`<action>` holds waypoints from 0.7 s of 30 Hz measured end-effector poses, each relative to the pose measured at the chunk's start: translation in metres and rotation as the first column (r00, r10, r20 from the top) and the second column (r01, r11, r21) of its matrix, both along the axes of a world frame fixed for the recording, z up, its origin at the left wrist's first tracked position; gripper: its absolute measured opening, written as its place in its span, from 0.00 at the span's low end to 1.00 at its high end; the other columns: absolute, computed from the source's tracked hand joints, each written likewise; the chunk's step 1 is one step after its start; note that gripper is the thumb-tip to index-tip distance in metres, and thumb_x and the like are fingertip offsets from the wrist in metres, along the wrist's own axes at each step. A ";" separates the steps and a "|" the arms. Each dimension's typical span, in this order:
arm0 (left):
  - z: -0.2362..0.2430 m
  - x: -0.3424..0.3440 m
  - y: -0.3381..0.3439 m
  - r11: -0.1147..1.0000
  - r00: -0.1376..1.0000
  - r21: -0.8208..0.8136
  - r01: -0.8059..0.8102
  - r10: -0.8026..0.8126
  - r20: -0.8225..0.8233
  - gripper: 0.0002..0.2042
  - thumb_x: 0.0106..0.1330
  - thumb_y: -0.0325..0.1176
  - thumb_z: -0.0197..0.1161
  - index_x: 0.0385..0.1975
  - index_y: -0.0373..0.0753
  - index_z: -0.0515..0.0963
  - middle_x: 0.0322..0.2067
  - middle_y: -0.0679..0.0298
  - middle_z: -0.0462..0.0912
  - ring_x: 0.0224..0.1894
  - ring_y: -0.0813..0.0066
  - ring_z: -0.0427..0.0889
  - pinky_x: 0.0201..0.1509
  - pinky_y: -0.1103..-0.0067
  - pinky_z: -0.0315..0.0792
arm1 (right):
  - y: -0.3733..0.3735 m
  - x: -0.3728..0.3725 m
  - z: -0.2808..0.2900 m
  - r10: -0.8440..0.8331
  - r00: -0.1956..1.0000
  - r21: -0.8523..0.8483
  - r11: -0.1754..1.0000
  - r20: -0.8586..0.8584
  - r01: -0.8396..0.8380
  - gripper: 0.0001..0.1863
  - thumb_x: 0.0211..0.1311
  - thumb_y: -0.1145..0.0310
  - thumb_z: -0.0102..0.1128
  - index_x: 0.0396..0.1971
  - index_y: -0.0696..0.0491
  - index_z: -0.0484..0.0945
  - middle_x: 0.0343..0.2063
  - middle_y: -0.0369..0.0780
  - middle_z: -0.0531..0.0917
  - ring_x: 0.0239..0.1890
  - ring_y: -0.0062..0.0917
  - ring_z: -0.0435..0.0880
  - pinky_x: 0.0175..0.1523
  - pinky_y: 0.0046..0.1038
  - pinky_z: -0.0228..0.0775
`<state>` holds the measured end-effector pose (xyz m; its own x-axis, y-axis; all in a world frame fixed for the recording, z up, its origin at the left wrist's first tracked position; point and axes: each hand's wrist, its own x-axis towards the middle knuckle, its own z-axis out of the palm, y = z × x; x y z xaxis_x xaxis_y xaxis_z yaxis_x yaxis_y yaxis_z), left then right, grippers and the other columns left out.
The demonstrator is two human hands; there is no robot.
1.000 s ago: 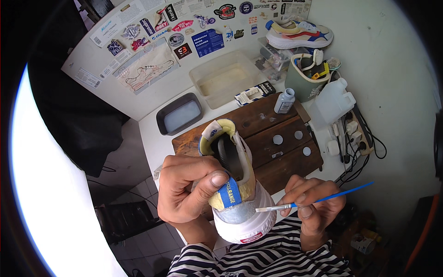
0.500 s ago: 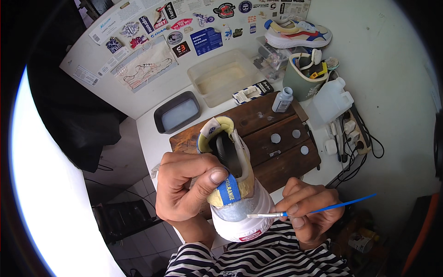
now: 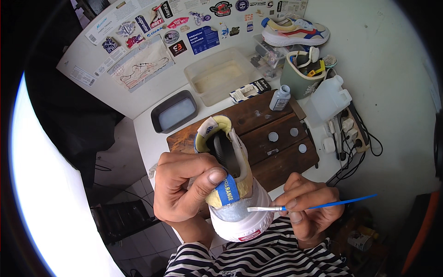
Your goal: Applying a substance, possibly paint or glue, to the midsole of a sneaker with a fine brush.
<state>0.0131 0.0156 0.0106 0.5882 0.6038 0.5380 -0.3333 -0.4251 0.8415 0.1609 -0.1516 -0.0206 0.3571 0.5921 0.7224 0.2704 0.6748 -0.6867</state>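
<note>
My left hand (image 3: 187,187) is closed on the blue pull tab and upper of a sneaker (image 3: 247,182), which I hold tilted in front of me. The sneaker has a yellow padded collar, a grey-blue patch near the toe end and a white sole edge. Between the thumb and fingers of my right hand (image 3: 309,207) is a thin paintbrush (image 3: 341,201) with a blue handle. Its pale bristles touch the grey-blue patch just above the white edge. The far side of the sneaker is partly hidden by my left fingers.
Behind the sneaker lies a dark wooden board (image 3: 277,159) with small round caps. On it stands a small paint bottle (image 3: 279,98). Farther back are a grey tray (image 3: 174,111) of liquid, a clear tub (image 3: 219,76), a white jug (image 3: 328,101) and another sneaker (image 3: 295,32). Cables (image 3: 367,138) run at right.
The brush tip has shifted slightly up on the grey-blue patch, and my right hand has risen a little with it. My left hand keeps its grip on the sneaker.
</note>
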 end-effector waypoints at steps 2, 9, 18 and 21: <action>0.005 0.000 0.004 0.996 0.994 -0.013 0.092 -0.092 -0.059 0.10 0.56 0.28 0.69 0.22 0.24 0.80 0.18 0.52 0.82 0.17 0.69 0.79 0.25 0.80 0.71 | -0.002 0.000 0.000 -0.047 0.996 0.003 0.999 -0.071 0.047 0.09 0.53 0.83 0.61 0.36 0.62 0.77 0.25 0.49 0.85 0.22 0.25 0.83 0.25 0.25 0.68; 0.001 -0.002 0.003 0.999 0.999 0.004 0.041 -0.041 -0.036 0.11 0.56 0.28 0.69 0.22 0.25 0.80 0.18 0.52 0.82 0.17 0.69 0.80 0.26 0.80 0.72 | 0.004 0.005 0.004 0.081 0.997 -0.016 0.997 -0.014 -0.081 0.10 0.51 0.84 0.61 0.35 0.62 0.77 0.25 0.49 0.85 0.21 0.26 0.83 0.26 0.25 0.68; -0.005 -0.001 0.001 0.999 1.000 0.034 0.020 -0.021 0.009 0.08 0.55 0.26 0.70 0.23 0.25 0.81 0.19 0.51 0.83 0.18 0.69 0.80 0.26 0.80 0.73 | 0.004 0.001 0.010 0.079 0.997 -0.011 0.997 0.022 -0.079 0.09 0.52 0.84 0.60 0.35 0.62 0.77 0.24 0.46 0.85 0.21 0.26 0.83 0.24 0.26 0.68; -0.006 -0.001 0.000 1.000 0.999 0.011 -0.004 0.003 0.043 0.08 0.54 0.26 0.71 0.23 0.25 0.81 0.19 0.51 0.83 0.18 0.69 0.80 0.26 0.80 0.73 | 0.002 0.004 0.006 0.007 1.000 -0.013 1.000 0.021 -0.007 0.09 0.52 0.83 0.60 0.35 0.62 0.77 0.25 0.47 0.85 0.21 0.26 0.83 0.24 0.25 0.68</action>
